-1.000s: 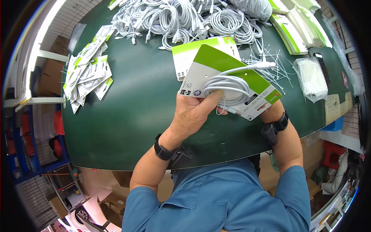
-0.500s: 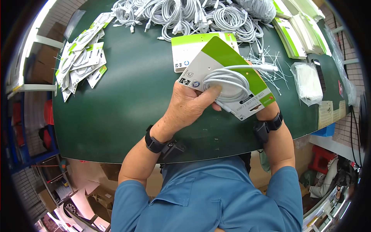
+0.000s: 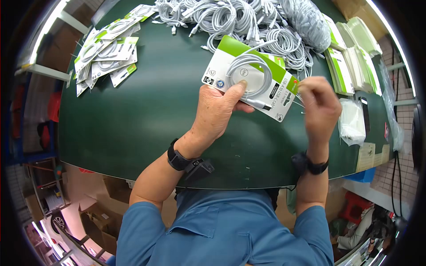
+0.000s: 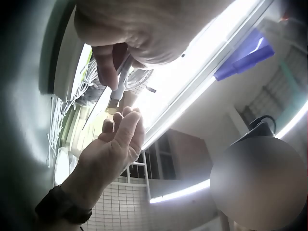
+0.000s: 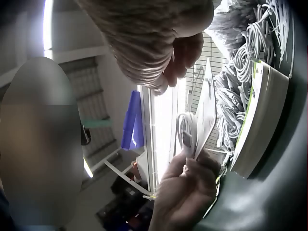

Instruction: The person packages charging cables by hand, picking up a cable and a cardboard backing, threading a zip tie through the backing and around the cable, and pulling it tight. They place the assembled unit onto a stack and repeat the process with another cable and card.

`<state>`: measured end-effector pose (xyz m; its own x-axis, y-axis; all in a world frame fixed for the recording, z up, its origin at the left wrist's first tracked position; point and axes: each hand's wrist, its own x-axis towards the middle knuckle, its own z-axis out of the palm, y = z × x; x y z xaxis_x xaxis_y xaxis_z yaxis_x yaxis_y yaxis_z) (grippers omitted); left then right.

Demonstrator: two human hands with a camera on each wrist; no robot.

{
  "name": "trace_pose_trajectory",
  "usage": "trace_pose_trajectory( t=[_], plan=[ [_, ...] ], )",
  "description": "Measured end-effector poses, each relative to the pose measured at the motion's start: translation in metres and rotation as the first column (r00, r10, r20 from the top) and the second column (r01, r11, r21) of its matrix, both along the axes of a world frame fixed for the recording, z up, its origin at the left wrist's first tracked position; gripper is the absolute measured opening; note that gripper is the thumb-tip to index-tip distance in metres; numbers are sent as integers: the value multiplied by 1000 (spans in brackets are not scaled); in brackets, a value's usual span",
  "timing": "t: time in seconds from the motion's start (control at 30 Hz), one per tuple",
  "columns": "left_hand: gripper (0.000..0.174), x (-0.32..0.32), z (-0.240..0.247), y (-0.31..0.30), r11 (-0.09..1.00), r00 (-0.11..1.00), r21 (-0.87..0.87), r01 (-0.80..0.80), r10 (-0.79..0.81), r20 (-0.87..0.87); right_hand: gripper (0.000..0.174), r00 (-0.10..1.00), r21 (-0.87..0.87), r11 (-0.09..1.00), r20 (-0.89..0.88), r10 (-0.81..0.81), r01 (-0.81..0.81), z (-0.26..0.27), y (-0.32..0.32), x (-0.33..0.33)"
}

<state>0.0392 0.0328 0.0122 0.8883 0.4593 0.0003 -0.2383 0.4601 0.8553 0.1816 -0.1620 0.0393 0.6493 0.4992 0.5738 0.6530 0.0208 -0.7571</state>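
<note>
- Centrally, my left hand (image 3: 214,111), fingers gripping a printed card (image 3: 244,72) and coiled cable (image 3: 268,75).
- Beside them, my right hand (image 3: 320,108), fingers curled; whether grasping anything, I cannot tell.

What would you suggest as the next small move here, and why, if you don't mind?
Perhaps the right hand should fold the free cable end in against the coiled cable: that end juts past the green edge of the USB-A to USB-C cable card, while the left hand presses the coil with its thumb and the right hand is close by.

the held card (image 3: 253,76) reads "usb-a to usb-c cable" and "1.5 meter".
</note>
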Motion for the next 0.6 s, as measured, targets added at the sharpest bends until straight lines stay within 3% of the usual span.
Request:
trace_pose_trajectory(
  t=[0.03, 0.13, 0.43, 0.6],
  plan=[
    [35, 0, 0, 0, 1000, 1000, -8, -11, 11, 7, 14, 978, -83, 997, 209, 27, -10, 8, 12, -17],
    [34, 0, -4, -1, 1000, 1000, -27, -13, 14, 13, 22, 899, -177, 983, 421, 120, -49, 10, 31, -34],
    [33, -4, -13, 2, 996, 998, -71, 44, -48, -44, 22, 952, -287, 943, 198, 232, -171, -9, 34, -39],
    [36, -4, -9, -1, 998, 999, -48, 38, -40, -38, 24, 954, -285, 946, 208, 217, -153, -5, 32, -42]
  ],
)
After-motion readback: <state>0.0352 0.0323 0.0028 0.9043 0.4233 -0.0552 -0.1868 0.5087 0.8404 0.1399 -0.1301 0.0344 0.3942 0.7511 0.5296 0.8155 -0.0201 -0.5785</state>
